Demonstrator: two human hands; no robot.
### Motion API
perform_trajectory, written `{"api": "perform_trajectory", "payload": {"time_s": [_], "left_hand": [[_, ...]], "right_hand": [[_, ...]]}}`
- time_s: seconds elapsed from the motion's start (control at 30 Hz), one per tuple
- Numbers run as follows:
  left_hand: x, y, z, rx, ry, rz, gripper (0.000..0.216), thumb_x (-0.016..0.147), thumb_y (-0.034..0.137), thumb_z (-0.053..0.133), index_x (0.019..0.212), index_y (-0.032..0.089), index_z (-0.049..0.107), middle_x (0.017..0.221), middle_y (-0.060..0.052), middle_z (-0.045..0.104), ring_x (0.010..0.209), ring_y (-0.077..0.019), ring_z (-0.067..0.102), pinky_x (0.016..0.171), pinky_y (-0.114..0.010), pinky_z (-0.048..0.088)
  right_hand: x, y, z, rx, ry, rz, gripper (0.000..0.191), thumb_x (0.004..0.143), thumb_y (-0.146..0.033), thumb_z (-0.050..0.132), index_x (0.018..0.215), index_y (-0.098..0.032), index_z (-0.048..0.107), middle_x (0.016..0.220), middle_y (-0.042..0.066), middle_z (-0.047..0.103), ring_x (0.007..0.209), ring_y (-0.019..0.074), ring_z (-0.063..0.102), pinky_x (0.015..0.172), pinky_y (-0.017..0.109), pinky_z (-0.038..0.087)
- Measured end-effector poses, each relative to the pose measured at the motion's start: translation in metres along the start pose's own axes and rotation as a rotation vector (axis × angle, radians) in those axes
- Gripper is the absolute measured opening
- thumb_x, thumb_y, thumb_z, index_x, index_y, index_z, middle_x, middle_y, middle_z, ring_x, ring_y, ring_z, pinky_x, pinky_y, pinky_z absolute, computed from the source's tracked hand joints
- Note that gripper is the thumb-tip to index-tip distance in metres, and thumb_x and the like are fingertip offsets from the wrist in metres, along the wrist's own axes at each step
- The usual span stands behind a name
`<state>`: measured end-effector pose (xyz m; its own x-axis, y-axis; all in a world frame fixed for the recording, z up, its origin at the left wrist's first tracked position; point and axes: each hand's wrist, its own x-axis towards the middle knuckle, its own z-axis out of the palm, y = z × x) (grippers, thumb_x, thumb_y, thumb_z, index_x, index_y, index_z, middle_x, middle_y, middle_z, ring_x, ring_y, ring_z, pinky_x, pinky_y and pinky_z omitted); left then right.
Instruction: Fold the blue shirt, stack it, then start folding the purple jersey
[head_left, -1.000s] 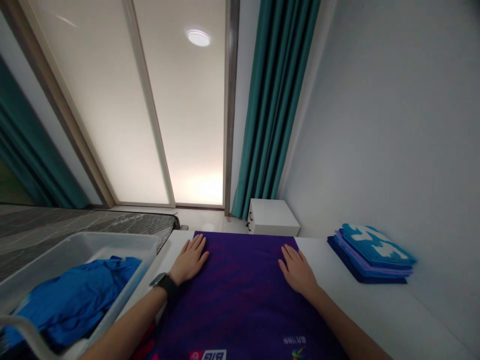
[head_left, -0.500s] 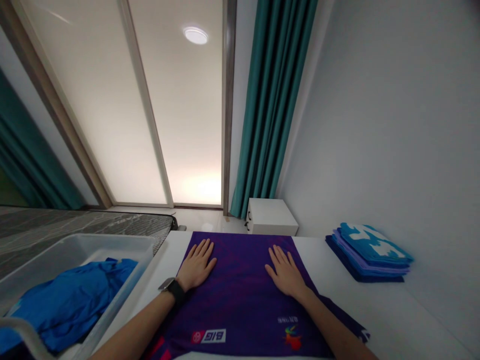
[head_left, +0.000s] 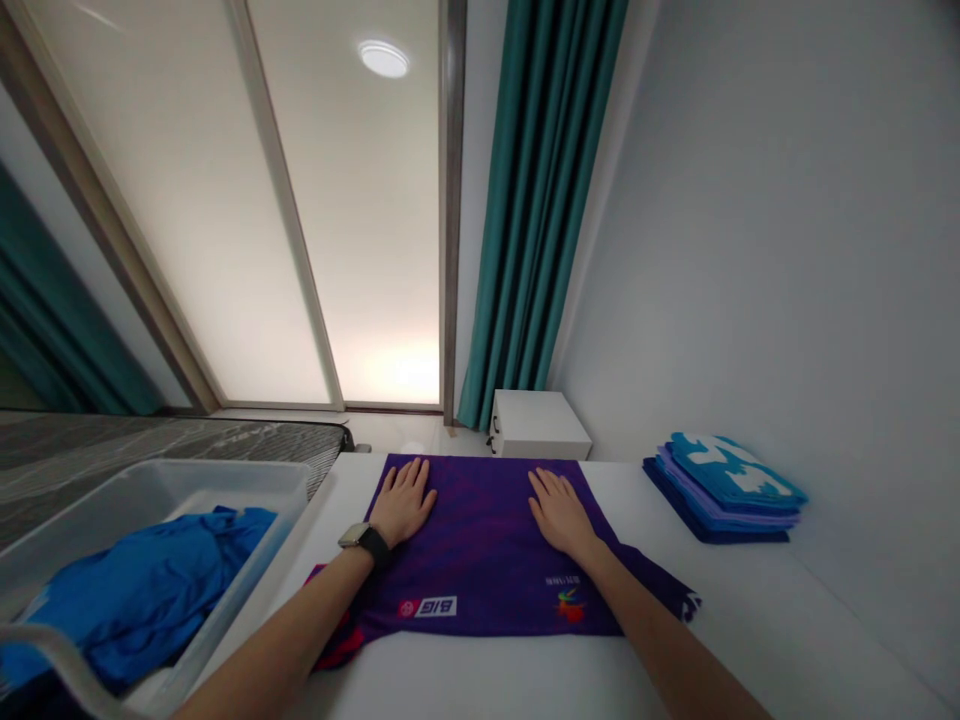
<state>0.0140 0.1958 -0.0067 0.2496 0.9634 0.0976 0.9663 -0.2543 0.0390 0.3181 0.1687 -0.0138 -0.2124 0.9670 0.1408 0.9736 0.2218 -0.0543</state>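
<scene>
Left hand (head_left: 403, 503) and right hand (head_left: 561, 513), open and apart, lie flat on purple shirt (head_left: 480, 545) (BIG logo (head_left: 429, 607) toward near edge); folded stack (head_left: 727, 485) at right.

A teal curtain (head_left: 541, 200), white cabinet (head_left: 540, 418) and folded clothes (head_left: 724, 490) suggest a home

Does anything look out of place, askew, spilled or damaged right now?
Nothing looks spilled or damaged. One small oddity: the folded stack to the right is uneven, its dark bottom layer jutting out on the left. The purple shirt lies mostly flat under the left hand and right hand.
</scene>
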Motion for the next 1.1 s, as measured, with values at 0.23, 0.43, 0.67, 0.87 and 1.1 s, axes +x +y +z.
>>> {"api": "perform_trajectory", "payload": {"time_s": [0.23, 0.43, 0.67, 0.87, 1.1], "left_hand": [[-0.062, 0.038, -0.010, -0.092, 0.063, 0.176, 0.050, 0.093, 0.043, 0.045, 0.138, 0.021, 0.050, 0.138, -0.012, 0.051, 0.128, -0.0285, 0.045, 0.109, -0.045, 0.033], [-0.063, 0.035, 0.002, -0.110, 0.098, 0.225, 0.048, 0.097, 0.042, 0.040, 0.140, 0.022, 0.046, 0.140, -0.011, 0.050, 0.131, -0.0277, 0.041, 0.113, -0.049, 0.027], [-0.062, 0.041, -0.021, -0.245, 0.064, 0.396, 0.038, 0.094, 0.037, 0.047, 0.128, 0.020, 0.053, 0.129, -0.012, 0.052, 0.121, -0.0267, 0.047, 0.104, -0.046, 0.038], [-0.101, 0.048, -0.046, -0.244, -0.074, 0.592, 0.040, 0.082, 0.036, 0.065, 0.119, 0.025, 0.055, 0.118, -0.007, 0.054, 0.109, -0.0269, 0.050, 0.098, -0.043, 0.039], [-0.117, 0.015, -0.046, -0.188, -0.063, 0.507, 0.036, 0.082, 0.010, 0.051, 0.115, 0.025, 0.057, 0.114, -0.005, 0.059, 0.107, -0.0233, 0.053, 0.097, -0.040, 0.037]], "right_hand": [[-0.055, -0.045, -0.009, 0.064, 0.017, -0.046, 0.043, 0.095, -0.035, 0.038, 0.132, -0.019, 0.056, 0.127, 0.015, 0.057, 0.116, 0.0292, 0.050, 0.098, 0.043, 0.039], [-0.056, -0.049, -0.002, 0.075, 0.028, -0.040, 0.050, 0.097, -0.039, 0.038, 0.141, -0.018, 0.047, 0.139, 0.015, 0.051, 0.130, 0.0323, 0.041, 0.109, 0.049, 0.027], [-0.048, -0.046, -0.015, 0.151, 0.066, -0.106, 0.040, 0.097, -0.030, 0.040, 0.132, -0.016, 0.053, 0.129, 0.016, 0.055, 0.123, 0.0294, 0.046, 0.105, 0.047, 0.035], [-0.095, -0.048, -0.038, 0.319, -0.002, -0.316, 0.032, 0.085, -0.023, 0.057, 0.117, -0.022, 0.056, 0.110, 0.008, 0.057, 0.105, 0.0251, 0.051, 0.095, 0.042, 0.042], [-0.123, -0.002, -0.025, 0.226, 0.055, -0.253, 0.042, 0.071, -0.002, 0.049, 0.108, -0.018, 0.056, 0.111, 0.010, 0.058, 0.108, 0.0266, 0.051, 0.094, 0.042, 0.041]]}}
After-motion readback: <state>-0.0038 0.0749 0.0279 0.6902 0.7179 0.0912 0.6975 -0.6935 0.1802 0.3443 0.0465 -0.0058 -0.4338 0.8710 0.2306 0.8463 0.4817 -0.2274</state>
